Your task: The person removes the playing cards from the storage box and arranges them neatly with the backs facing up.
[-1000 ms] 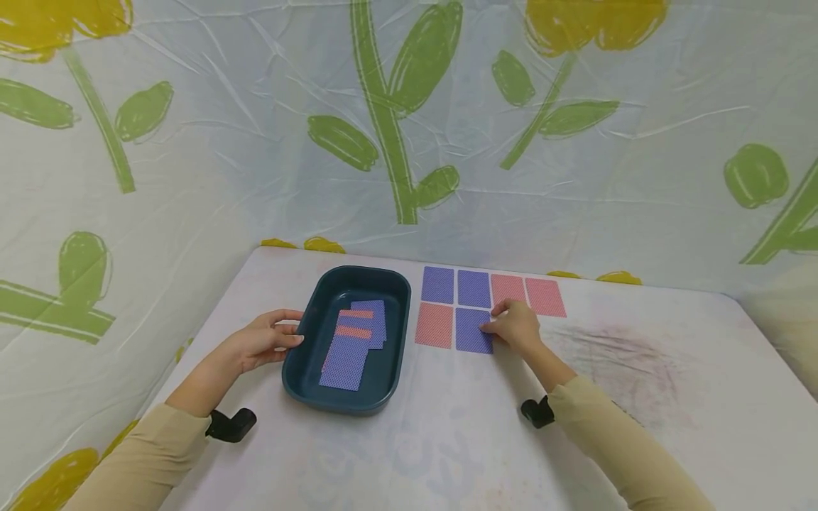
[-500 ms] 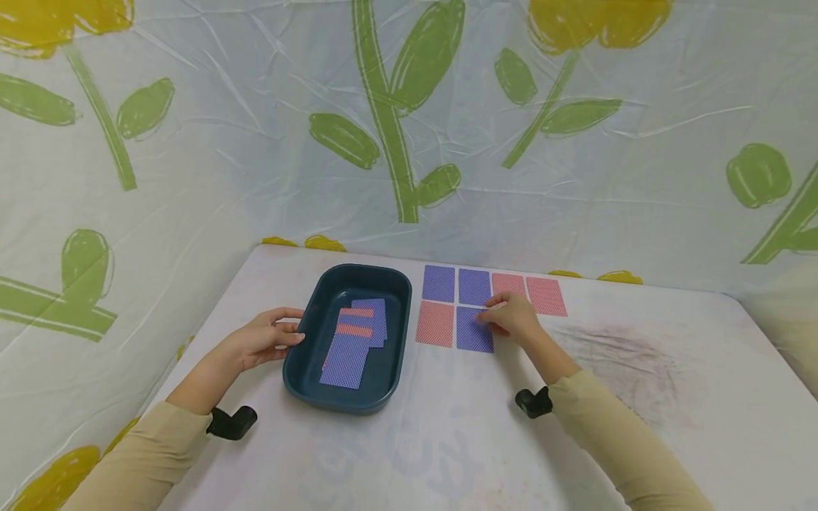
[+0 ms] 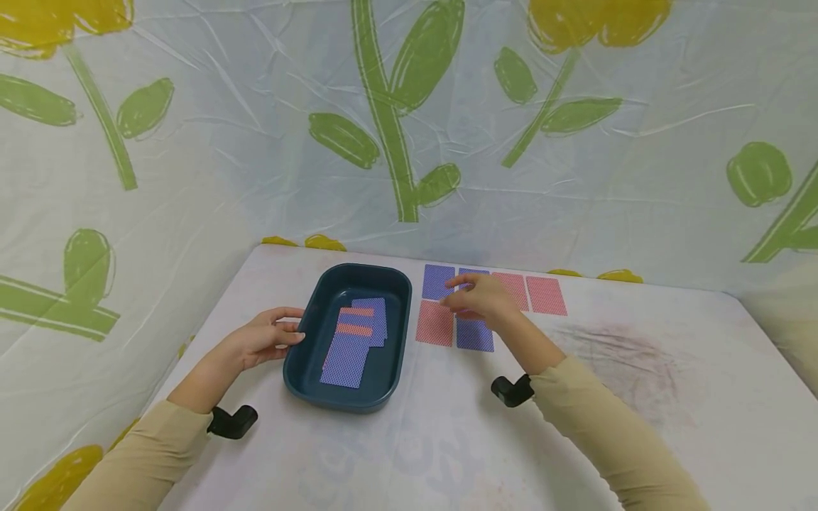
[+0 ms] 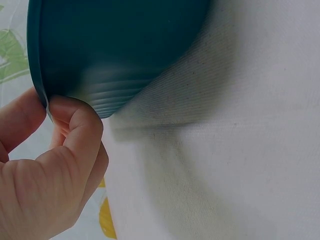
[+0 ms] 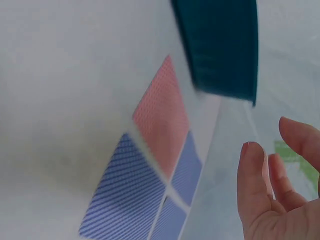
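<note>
My left hand (image 3: 265,337) pinches the left rim of a dark teal tub (image 3: 300,383); in the left wrist view the thumb and fingers (image 4: 75,120) close on its edge. Inside the tub several playing cards (image 3: 345,362), blue-backed and red-backed, overlap face down. My right hand (image 3: 482,298) hovers over the laid-out cards, fingers spread and holding nothing, as the right wrist view also shows. Below it lie a red-backed card (image 3: 434,326) and a blue-backed card (image 3: 475,337). A second blue card behind is partly hidden by the hand.
In the back row lie another blue card (image 3: 438,280) at the left and red cards, the last (image 3: 546,296) at the right end. The white table (image 3: 409,454) has a smudged patch at right. A flower-printed sheet (image 3: 255,142) rises behind the table's back edge.
My right hand has lifted off the front blue card and moved left toward the tub, over the red card. The left hand and tub have stayed put.
</note>
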Action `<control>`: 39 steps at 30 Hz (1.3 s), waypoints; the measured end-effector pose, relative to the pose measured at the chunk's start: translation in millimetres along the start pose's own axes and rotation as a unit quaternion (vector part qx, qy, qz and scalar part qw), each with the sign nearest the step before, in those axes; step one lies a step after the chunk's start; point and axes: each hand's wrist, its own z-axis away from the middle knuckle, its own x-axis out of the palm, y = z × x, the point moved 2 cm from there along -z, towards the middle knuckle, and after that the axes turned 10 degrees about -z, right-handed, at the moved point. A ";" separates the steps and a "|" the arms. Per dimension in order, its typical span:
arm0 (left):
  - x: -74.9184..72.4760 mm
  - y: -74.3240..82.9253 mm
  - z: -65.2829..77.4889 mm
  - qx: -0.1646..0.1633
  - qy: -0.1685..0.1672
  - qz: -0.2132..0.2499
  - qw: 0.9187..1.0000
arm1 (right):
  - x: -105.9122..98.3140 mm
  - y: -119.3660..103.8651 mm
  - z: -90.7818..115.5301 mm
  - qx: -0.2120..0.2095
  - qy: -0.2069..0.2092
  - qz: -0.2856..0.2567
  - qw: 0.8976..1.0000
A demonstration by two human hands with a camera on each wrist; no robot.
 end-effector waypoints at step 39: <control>0.1 -1.3 0.2 0.004 0.000 0.000 1.000 | 134.1 -7.0 -2.9 -0.115 -0.214 0.132 0.961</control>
